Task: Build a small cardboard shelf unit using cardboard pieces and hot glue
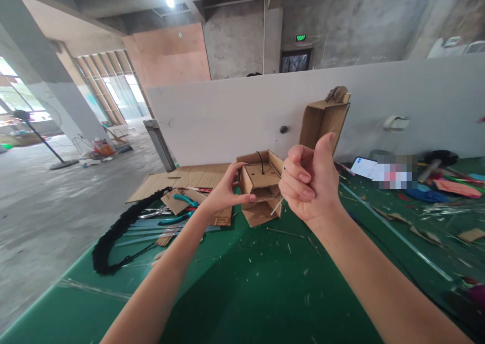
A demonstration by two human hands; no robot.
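Observation:
My left hand [231, 187] grips the left side of a small cardboard box [261, 175], thumb on its front and fingers at the back edge. The box has open tiers at the front. A thin black cord [261, 159] loops up from a hole in its upper panel. On the box's right, my right hand [312, 177] is closed with its thumb raised. A thin white stick [277, 206] sticks out below its curled fingers, its tip in front of the lower tier. The fingers hide the stick's other end and part of the box's right side.
Teal-handled pliers [185, 200], flat cardboard [146, 186] and a black fuzzy strip [113, 243] lie left on the green table [242, 293]. A taller cardboard piece [326, 119] stands against the white partition [235, 116]. At right are a phone [364, 165] and scattered scraps.

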